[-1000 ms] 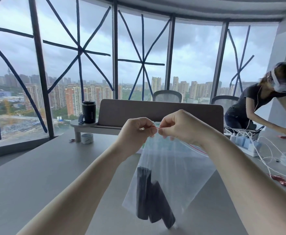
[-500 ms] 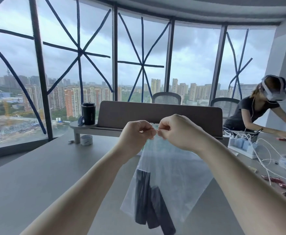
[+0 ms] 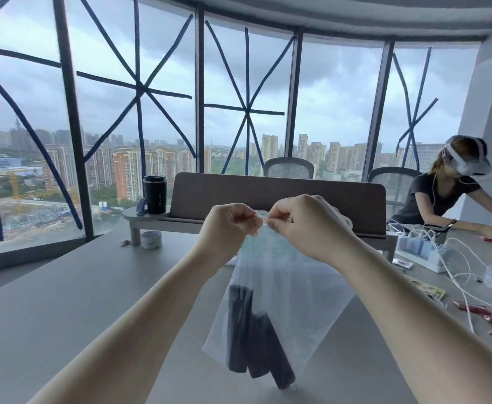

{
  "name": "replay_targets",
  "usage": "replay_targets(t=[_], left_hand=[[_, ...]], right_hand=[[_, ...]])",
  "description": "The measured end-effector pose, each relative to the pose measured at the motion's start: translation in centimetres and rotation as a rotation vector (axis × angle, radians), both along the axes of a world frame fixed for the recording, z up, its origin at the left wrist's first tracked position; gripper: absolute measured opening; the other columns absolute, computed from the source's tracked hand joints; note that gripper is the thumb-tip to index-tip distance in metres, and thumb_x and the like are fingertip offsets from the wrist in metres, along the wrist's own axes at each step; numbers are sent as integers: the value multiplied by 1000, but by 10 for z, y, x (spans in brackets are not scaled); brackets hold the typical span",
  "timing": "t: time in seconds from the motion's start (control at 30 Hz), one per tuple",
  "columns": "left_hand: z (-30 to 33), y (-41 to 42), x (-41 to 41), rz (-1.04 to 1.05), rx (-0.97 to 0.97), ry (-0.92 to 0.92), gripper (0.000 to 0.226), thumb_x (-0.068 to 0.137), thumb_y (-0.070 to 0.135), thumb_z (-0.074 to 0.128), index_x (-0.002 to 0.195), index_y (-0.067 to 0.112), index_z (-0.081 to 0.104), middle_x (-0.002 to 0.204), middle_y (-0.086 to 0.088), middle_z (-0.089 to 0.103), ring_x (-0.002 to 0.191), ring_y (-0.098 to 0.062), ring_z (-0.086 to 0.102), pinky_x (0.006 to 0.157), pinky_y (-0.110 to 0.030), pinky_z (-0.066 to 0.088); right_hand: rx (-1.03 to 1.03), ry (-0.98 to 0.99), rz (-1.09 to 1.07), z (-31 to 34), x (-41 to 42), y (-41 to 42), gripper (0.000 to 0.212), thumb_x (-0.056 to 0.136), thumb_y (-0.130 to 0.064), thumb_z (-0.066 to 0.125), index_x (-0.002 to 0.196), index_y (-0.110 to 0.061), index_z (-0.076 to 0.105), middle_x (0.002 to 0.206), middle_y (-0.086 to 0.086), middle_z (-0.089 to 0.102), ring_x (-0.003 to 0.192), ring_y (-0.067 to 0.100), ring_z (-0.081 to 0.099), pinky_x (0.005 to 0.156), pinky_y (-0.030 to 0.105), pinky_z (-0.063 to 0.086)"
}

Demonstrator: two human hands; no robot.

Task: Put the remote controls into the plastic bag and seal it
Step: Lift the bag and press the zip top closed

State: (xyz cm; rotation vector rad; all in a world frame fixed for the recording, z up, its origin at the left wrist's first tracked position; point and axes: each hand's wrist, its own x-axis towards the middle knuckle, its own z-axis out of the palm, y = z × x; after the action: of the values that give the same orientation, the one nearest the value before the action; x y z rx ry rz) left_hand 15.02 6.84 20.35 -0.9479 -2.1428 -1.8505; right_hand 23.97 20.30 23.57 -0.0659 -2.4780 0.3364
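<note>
A clear plastic bag [image 3: 294,290] hangs in the air above the grey table [image 3: 64,301]. Three black remote controls [image 3: 252,336] lie at the bag's lower left corner, one beside the other. My left hand [image 3: 228,225] and my right hand [image 3: 303,223] are close together at the bag's top edge. Each pinches the red seal strip between thumb and fingers. The strip's right part is hidden behind my right hand.
A dark desk divider [image 3: 276,196] stands behind the bag, with a black cup [image 3: 155,194] on a small shelf and a tape roll [image 3: 151,239] below. A person with a headset [image 3: 445,193] leans on the table at right, near white cables and chargers [image 3: 425,252].
Both hands have stayed pinched together on the bag's top edge, with the bag hanging the same way. The view has shifted a little. The person at right has leaned lower.
</note>
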Motion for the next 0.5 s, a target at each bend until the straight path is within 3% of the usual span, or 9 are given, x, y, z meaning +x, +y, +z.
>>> replay_targets(t=[0.1, 0.17, 0.27, 0.4, 0.5], left_hand=[[0, 0, 0, 19, -24, 36, 10, 82, 10, 65, 75, 3, 68, 60, 1, 62, 42, 0, 43, 46, -18, 37], [-1, 1, -1, 29, -39, 62, 11, 82, 10, 65, 75, 3, 68, 61, 2, 63, 46, 1, 45, 54, -20, 40], [-2, 0, -2, 39, -31, 75, 12, 82, 10, 65, 73, 3, 67, 60, 3, 62, 52, -4, 47, 59, -24, 41], [-4, 0, -2, 66, -48, 113, 12, 82, 10, 64, 72, 3, 66, 62, 2, 61, 55, -8, 46, 58, -23, 40], [-6, 1, -2, 154, -72, 179, 12, 82, 11, 63, 71, 7, 65, 64, 2, 61, 52, -4, 46, 50, -12, 36]], right_hand=[[-9, -1, 20, -2, -2, -1, 16, 91, -36, 61, 84, -26, 71, 62, -14, 57, 66, 5, 52, 52, 21, 32], [-8, -5, 39, -3, -5, -1, 16, 92, -34, 60, 83, -24, 69, 69, -11, 62, 72, 13, 55, 62, 28, 44], [0, -36, 66, -6, -9, -2, 16, 94, -32, 56, 85, -23, 65, 79, -8, 66, 79, 18, 57, 70, 35, 48], [11, -109, 121, -10, -13, -1, 19, 98, -27, 49, 82, -18, 55, 70, -11, 53, 76, 22, 54, 70, 40, 48], [61, -134, 113, -11, -14, -4, 19, 101, -28, 43, 85, -19, 50, 79, -8, 52, 80, 23, 54, 71, 38, 44]])
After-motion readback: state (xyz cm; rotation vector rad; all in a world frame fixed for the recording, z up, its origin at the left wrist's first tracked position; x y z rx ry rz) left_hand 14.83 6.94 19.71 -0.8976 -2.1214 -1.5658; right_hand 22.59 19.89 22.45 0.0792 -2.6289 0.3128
